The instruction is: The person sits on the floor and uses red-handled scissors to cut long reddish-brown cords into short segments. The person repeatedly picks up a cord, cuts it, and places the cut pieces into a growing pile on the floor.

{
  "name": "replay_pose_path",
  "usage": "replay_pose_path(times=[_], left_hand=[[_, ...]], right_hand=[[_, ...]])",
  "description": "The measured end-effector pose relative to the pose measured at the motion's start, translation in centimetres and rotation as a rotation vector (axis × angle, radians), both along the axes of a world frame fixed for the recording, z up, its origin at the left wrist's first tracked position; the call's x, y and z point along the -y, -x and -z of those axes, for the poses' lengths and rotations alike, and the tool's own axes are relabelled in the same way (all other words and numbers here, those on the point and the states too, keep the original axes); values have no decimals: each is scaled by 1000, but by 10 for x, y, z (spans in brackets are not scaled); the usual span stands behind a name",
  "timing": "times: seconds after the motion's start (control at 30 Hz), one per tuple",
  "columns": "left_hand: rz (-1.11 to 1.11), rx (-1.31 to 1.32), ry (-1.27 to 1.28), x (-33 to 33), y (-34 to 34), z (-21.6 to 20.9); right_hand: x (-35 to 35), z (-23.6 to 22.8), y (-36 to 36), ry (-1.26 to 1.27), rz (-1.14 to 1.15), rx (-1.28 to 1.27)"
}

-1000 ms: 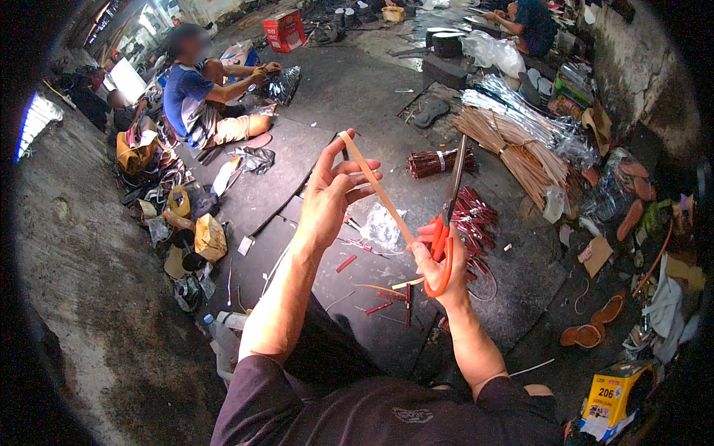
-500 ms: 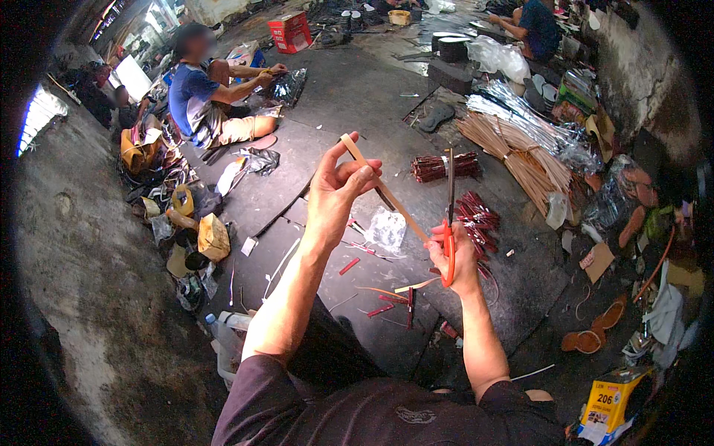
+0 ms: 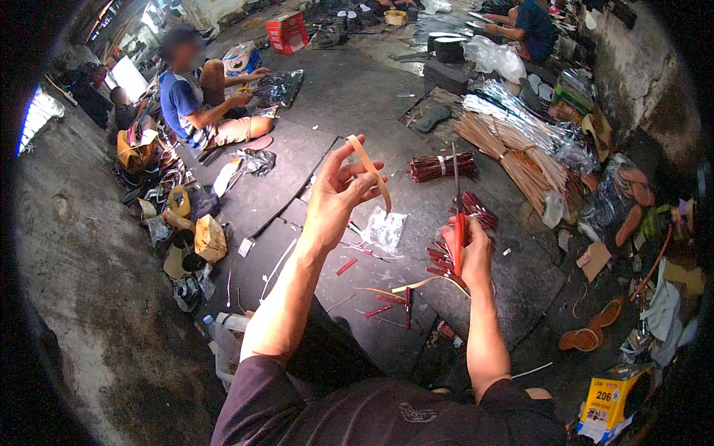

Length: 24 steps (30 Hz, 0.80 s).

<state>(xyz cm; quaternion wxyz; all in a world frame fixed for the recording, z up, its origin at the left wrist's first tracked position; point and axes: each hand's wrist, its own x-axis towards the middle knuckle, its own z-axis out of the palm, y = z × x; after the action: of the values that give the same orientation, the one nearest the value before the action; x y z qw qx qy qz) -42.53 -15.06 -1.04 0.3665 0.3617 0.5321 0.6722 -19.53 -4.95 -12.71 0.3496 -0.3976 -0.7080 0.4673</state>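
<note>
My left hand (image 3: pixel 332 197) is raised over the floor, thumb and fingers closed on a narrow tan strip (image 3: pixel 371 167). The strip curves down from the fingertips, and its lower end hangs free. In my right hand (image 3: pixel 477 256) is a pair of orange-handled scissors (image 3: pixel 459 245) with the blades pointing away from me; the strip is apart from them. Beyond the scissors lies a tied bundle of dark red strips (image 3: pixel 431 168). A looser heap of dark red strips (image 3: pixel 480 212) is partly hidden by my right hand. Below my hands lie a transparent plastic bag (image 3: pixel 384 230) and several short dark red pieces (image 3: pixel 407 306).
Large bundles of tan strips (image 3: pixel 513 156) and silvery strips (image 3: pixel 513 115) lie at the right. A person (image 3: pixel 193 104) sits on the floor at the far left, another (image 3: pixel 537 33) at the far right. Bags and scraps line the left wall; a yellow box (image 3: pixel 610 401) stands near right.
My right hand has let go of the strip's lower end and moved slightly right and nearer with the scissors, which have turned. The strip now hangs curved from my left hand.
</note>
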Motion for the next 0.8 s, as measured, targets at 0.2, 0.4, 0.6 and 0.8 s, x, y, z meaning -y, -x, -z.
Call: replay_pose_path(times=[0.2, 0.4, 0.6, 0.8], left_hand=[[53, -7, 1, 4, -5, -5], [75, -75, 5, 10, -7, -9], [79, -126, 4, 14, -10, -15], [94, -160, 3, 14, -12, -14]], right_hand=[[28, -39, -5, 276, -590, -167], [55, -36, 7, 98, -682, -174], [59, -55, 8, 2, -639, -57], [62, -49, 9, -57, -577, -51]])
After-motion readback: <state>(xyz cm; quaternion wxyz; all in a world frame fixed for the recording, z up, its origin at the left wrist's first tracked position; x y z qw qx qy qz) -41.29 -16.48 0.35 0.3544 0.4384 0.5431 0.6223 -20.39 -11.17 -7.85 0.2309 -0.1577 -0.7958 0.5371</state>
